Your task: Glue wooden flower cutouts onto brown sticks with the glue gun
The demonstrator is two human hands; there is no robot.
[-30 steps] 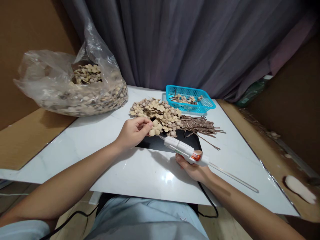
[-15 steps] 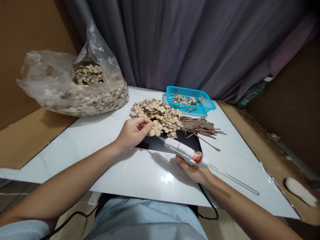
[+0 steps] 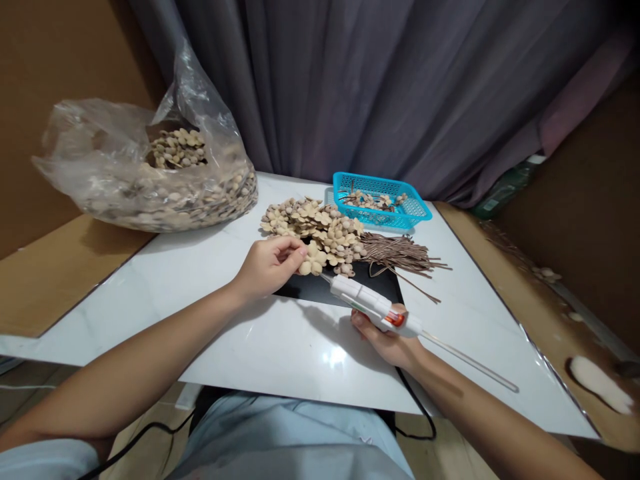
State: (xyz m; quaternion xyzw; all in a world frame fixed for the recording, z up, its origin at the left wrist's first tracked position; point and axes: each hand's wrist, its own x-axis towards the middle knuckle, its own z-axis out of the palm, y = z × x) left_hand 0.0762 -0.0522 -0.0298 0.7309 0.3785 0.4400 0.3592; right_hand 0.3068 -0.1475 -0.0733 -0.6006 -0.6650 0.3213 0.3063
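Flower point(image 3: 313, 259), matte and rounded, pinched in left hand point(image 3: 267, 265), smooth glue gun point(image 3: 361, 296) gripped in right hand point(image 3: 389, 341)

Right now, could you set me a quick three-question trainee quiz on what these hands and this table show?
1. The glue gun in the right hand is mainly: (a) black, (b) white, (c) blue?
2. True or false: seen from the person, the blue basket stands beyond the brown strands.
3. Fill in: the left hand holds a cream piece shaped like a ...

Key: 1. b. 2. True. 3. flower.
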